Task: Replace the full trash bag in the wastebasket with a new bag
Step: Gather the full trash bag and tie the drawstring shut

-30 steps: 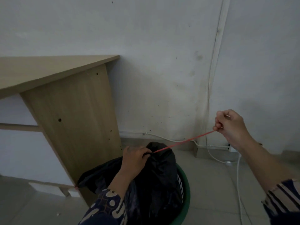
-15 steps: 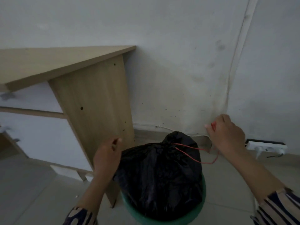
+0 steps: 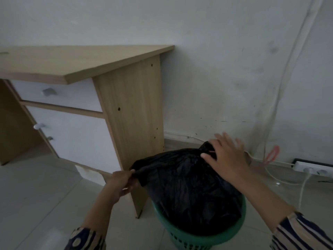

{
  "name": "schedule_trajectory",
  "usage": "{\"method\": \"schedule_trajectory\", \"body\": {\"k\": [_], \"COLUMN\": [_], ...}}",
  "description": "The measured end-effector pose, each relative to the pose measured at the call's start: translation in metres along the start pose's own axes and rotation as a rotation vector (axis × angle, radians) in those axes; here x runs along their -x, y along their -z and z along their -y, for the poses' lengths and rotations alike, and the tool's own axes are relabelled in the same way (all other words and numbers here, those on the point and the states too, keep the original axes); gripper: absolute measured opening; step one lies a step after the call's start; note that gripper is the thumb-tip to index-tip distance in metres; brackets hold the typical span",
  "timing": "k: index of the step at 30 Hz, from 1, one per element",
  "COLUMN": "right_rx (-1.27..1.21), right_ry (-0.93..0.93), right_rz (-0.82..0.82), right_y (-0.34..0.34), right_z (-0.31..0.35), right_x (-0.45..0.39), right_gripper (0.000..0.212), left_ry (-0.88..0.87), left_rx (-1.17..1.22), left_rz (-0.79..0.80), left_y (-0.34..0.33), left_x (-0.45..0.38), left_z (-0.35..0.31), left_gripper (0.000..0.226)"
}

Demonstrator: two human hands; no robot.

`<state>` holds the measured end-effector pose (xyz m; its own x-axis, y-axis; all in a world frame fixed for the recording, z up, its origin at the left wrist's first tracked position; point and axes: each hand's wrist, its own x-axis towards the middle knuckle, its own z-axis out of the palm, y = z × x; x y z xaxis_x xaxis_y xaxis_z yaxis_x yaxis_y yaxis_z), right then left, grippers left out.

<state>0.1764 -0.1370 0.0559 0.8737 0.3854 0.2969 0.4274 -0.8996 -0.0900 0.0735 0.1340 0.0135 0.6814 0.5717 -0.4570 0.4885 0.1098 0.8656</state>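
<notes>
Over the green wastebasket (image 3: 198, 239), my left hand (image 3: 122, 181) pinches the black bag (image 3: 189, 186) while my right hand (image 3: 225, 157), fingers spread, rests atop; yanking could rip it.

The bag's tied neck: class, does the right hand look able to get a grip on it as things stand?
Probably yes. The right hand is spread open directly over the gathered neck of the black trash bag, nothing lies between them, and the left hand pinches a fold at the bag's far side, clear of it.
</notes>
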Motion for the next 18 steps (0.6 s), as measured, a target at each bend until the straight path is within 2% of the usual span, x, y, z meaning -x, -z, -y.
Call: {"method": "schedule_trajectory", "body": {"k": [2, 3, 5, 6, 8, 11, 12, 14, 16, 18], "right_rx": [-0.093, -0.122, -0.15, -0.172, -0.21, -0.32, -0.391, -0.572, -0.732, -0.823], "right_ry": [0.095, 0.113, 0.121, 0.122, 0.128, 0.198, 0.226, 0.271, 0.273, 0.248], "right_rz": [0.075, 0.154, 0.282, 0.3, 0.301, 0.235, 0.213, 0.206, 0.291, 0.374], "right_y": [-0.008, -0.012, -0.021, -0.024, -0.029, -0.031, -0.029, -0.03, -0.033, -0.038], "right_z": [0.015, 0.021, 0.029, 0.033, 0.04, 0.059, 0.068, 0.089, 0.11, 0.128], "right_x": [0.004, 0.006, 0.011, 0.013, 0.018, 0.02, 0.017, 0.011, 0.005, 0.001], "right_gripper": [0.078, 0.077, 0.059, 0.052, 0.054, 0.09, 0.091, 0.075, 0.058, 0.056], "left_ry": [-0.216, -0.322, -0.508, -0.595, -0.696, -0.747, -0.755, -0.764, -0.762, -0.76], "left_rx": [-0.251, -0.416, -0.639, -0.642, -0.574, -0.398, -0.327, -0.194, -0.079, -0.009], "left_rz": [-0.106, -0.176, -0.32, -0.355, -0.307, -0.178, -0.146, -0.084, -0.035, -0.024], "left_y": [0.004, 0.007, 0.009, 0.008, 0.006, 0.002, 0.001, 0.0, -0.002, -0.003], "left_x": [-0.001, 0.002, 0.014, 0.02, 0.026, 0.03, 0.031, 0.035, 0.039, 0.043], "left_z": [-0.007, -0.011, -0.019, -0.022, -0.027, -0.026, -0.027, -0.029, -0.034, -0.043], "left_gripper": [0.033, 0.034, 0.031, 0.028, 0.023, 0.021, 0.021, 0.023, 0.023, 0.023]}}
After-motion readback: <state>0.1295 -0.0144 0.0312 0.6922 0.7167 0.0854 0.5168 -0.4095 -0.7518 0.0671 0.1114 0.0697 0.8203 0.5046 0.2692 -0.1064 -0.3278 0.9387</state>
